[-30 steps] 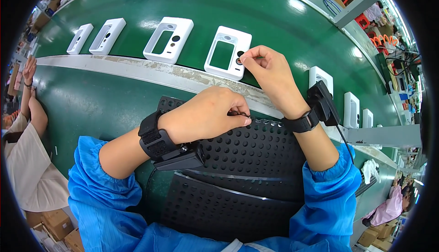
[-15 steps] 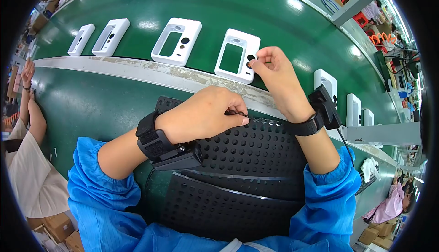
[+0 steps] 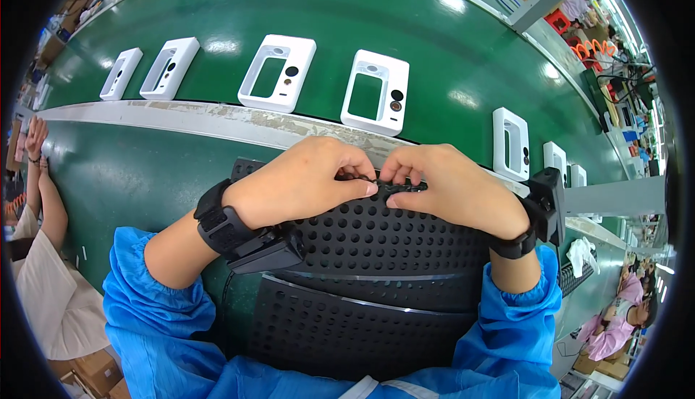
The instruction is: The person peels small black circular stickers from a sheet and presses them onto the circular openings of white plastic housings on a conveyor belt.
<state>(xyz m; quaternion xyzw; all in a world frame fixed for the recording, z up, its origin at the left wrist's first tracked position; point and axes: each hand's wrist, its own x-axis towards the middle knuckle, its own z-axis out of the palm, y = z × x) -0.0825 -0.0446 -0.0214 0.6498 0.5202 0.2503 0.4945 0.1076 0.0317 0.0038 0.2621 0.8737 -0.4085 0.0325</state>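
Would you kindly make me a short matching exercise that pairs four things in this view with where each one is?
Things
1. White housings
2. Black perforated sheets
3. Orange coil
4. Blue sleeves

Places
A. In the background at the upper right
B. Around the person's forearms
C. Spaced out in a row on the green surface
D. Below the left hand and the right hand

Right pairs: 1-C, 2-D, 3-A, 4-B

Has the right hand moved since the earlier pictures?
Yes: the right hand came back from a white frame beyond the pale rail to this side, over the black sheet.
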